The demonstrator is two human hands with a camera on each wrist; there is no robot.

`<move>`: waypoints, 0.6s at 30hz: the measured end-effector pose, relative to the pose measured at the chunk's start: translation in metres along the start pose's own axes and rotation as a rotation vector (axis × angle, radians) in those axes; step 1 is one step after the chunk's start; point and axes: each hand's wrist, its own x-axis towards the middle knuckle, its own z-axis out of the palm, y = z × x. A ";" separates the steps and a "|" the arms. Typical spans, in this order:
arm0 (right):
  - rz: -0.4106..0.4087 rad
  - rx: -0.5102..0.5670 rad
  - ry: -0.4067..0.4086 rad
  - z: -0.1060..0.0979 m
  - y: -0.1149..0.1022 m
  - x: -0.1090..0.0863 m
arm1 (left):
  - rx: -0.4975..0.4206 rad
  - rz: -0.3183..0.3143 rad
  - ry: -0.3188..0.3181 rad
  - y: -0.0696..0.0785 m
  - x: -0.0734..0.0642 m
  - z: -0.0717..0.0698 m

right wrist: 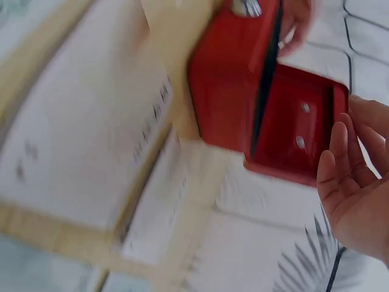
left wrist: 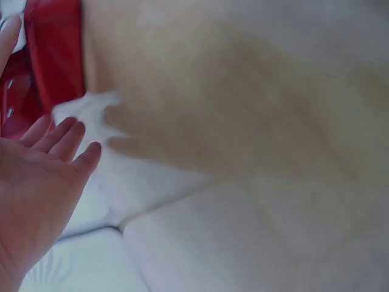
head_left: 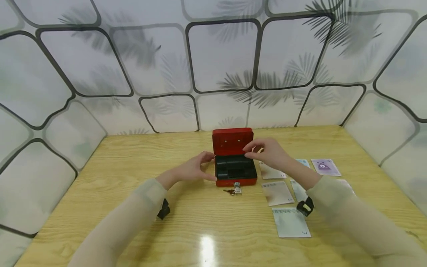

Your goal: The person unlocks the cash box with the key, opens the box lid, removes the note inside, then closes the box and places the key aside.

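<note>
A red cash box (head_left: 236, 182) with a black inner tray (head_left: 235, 167) stands on the table with its lid (head_left: 232, 141) raised. Keys (head_left: 231, 191) hang at the lock on its front. My left hand (head_left: 195, 167) is at the box's left side, thumb near the front corner, fingers spread toward the hinge side; the left wrist view shows its palm (left wrist: 36, 188) beside the red box. At the lid's right edge is my right hand (head_left: 268, 152). In the right wrist view its loosely bent fingers (right wrist: 346, 161) are right by the lid's rim, with nothing else between them.
Several printed cards lie to the right of the box, among them a purple one (head_left: 325, 167), a pale one (head_left: 277, 193) and a greenish one (head_left: 291, 222) nearest the front. A patterned fabric wall (head_left: 222, 55) encloses the wooden table (head_left: 160, 148) at the back and sides.
</note>
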 end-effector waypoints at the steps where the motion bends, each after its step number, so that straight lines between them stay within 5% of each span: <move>1: 0.008 0.006 0.012 -0.005 0.001 0.001 | 0.004 -0.001 0.009 -0.001 0.000 -0.005; 9: 0.052 0.009 0.109 -0.035 0.008 0.016 | -0.055 0.038 0.187 0.019 0.003 -0.041; 14: 0.070 0.019 0.079 -0.038 0.013 0.029 | -0.125 0.113 0.295 0.031 0.016 -0.048; 18: 0.074 0.027 0.028 -0.032 0.017 0.035 | -0.143 0.109 0.321 0.030 0.027 -0.046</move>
